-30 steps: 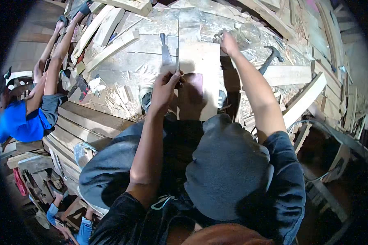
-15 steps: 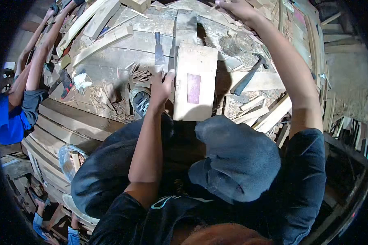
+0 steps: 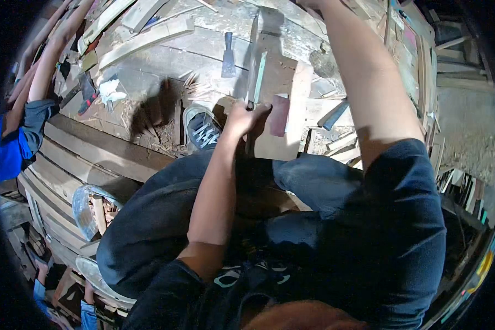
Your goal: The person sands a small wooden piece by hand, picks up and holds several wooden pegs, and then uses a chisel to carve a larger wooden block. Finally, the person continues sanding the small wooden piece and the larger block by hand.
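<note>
A wooden block point(image 3: 298, 104) lies in front of my knees, much of it in shadow, with a dark reddish rectangle point(image 3: 279, 116) on its top face. My left hand point(image 3: 244, 117) is closed at the block's left edge, its thumb reaching over the top. From these fingers a narrow pale green strip point(image 3: 260, 77) runs away from me along the block. A flat-bladed chisel point(image 3: 229, 55) lies on the boards beyond my left hand. My right hand point(image 3: 312, 3) is at the top edge of the view, its fingers cut off. Under that forearm lies a hammer point(image 3: 334, 114), its head hidden.
My shoe point(image 3: 202, 129) rests left of the block. Wood slivers point(image 3: 195, 87), offcuts point(image 3: 344, 140) and a long plank piece point(image 3: 148, 43) lie around. A tub of wood scraps point(image 3: 88, 212) stands at lower left. Another person's arms point(image 3: 52, 66) are at upper left.
My left hand has moved right, its thumb now over the block. My right arm has swung inward, covering the hammer's head. Shadow now covers most of the block; the view has shifted.
</note>
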Available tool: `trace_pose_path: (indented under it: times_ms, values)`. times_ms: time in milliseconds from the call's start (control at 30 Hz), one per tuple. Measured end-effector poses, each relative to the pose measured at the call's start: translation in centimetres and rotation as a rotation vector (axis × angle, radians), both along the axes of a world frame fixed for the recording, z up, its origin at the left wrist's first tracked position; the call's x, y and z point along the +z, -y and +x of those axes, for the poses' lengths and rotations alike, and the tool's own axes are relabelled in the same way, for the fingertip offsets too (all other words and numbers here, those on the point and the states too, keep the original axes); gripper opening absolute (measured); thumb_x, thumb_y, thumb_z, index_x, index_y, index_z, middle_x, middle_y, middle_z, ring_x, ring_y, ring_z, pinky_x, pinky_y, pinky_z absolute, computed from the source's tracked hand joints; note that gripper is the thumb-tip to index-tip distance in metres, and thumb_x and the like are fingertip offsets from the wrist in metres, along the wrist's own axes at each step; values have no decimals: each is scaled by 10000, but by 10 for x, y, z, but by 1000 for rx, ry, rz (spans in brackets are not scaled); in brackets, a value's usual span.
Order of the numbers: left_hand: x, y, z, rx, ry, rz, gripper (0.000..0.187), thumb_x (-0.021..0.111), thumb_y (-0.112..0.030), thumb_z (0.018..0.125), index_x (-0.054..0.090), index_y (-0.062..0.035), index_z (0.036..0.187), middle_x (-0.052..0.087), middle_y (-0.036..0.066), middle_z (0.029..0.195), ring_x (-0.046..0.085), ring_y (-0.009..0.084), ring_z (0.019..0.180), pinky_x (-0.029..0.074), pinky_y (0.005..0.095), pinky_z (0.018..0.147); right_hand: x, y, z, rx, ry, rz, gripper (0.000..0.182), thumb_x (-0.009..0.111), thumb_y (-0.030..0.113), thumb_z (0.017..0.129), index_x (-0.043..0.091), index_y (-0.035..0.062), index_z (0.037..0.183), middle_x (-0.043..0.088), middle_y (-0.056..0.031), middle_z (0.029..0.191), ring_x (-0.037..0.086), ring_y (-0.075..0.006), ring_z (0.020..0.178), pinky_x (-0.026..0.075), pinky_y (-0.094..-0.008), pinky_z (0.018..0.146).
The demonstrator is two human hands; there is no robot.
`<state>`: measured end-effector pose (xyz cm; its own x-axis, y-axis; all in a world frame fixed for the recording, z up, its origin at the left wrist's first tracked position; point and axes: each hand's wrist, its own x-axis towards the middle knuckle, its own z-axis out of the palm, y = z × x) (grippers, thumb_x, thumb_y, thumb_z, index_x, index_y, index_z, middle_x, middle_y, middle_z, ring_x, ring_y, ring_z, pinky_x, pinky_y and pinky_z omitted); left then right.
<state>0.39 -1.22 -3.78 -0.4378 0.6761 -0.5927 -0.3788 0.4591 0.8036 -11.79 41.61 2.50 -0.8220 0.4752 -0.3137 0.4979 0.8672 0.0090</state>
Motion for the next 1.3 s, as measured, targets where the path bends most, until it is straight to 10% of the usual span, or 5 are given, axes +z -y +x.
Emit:
trace_pose_path:
  times_ms: [133,300,633,933,1300]
  values:
    - [-6,2,2,20,-64,59,491,802,-412,774,682,15,984,703,141,815,670,206,742,531,354,688,-114,-4,49,189,-151,220,301,692,248,873,651,122,1144,706,-150,994,682,-273,854,540,-372,748]
    - [-25,0,5,62,-210,129,440,794,-339,790,697,-1,1054,733,172,910,706,247,844,541,373,782,-164,23,91,-165,-61,-20,485,679,272,822,612,104,1273,663,-227,1178,627,-373,1113,489,-422,973]
    - [-17,-1,1,22,-172,76,481,778,-369,825,647,25,1067,701,113,909,634,177,827,511,334,762,-176,42,67,-372,3,-379,709,487,69,868,289,133,1546,633,-266,1225,654,-376,984,522,-446,798]
    - [-14,-2,4,-13,-95,97,348,732,-288,878,641,22,1010,658,64,826,578,155,769,491,343,711,-200,40,74,-268,-126,-187,471,526,89,850,569,29,1315,646,-275,1178,631,-399,1100,506,-438,923]
    - [-21,-1,4,-2,-145,172,372,721,-248,871,663,14,1128,719,127,978,653,158,895,514,321,809,-169,-29,88,-98,-80,-118,162,719,190,831,694,31,845,676,-123,739,642,-229,591,500,-382,540]
